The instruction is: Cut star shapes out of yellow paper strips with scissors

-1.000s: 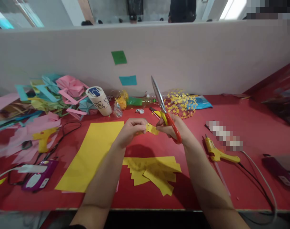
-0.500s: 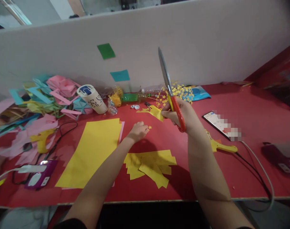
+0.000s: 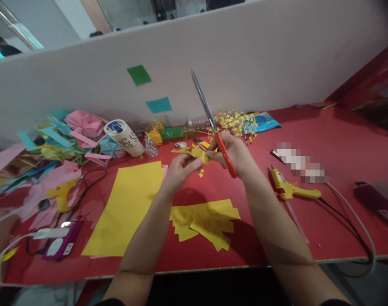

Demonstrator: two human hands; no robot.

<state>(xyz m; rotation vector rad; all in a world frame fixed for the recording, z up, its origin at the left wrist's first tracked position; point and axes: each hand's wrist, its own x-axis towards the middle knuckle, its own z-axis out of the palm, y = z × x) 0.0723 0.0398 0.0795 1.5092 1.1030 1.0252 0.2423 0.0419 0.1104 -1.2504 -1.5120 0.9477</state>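
Observation:
My right hand (image 3: 236, 153) is wrapped around red-handled scissors (image 3: 209, 112), their closed-looking blades pointing up and to the left. Its thumb and fingertip also pinch a cut piece of yellow paper (image 3: 204, 155). On the other side of that paper, my left hand (image 3: 180, 169) has its thumb and fingers closed on the edge. Just below the hands, small yellow paper stars (image 3: 201, 173) lie on the red table (image 3: 219, 182). Nearer to me is a fanned pile of yellow paper strips (image 3: 209, 221).
Yellow sheets (image 3: 126, 204) lie left of the strips. A yellow glue gun (image 3: 287, 191) and a phone (image 3: 297, 161) are at right. Many yellow stars (image 3: 233, 121), a green bottle (image 3: 174, 132), a white cup (image 3: 125, 138) and folded paper shapes (image 3: 82, 123) line the back.
My left hand has risen from the small stars on the table to the yellow paper. My right hand, with scissors and paper, has shifted slightly left.

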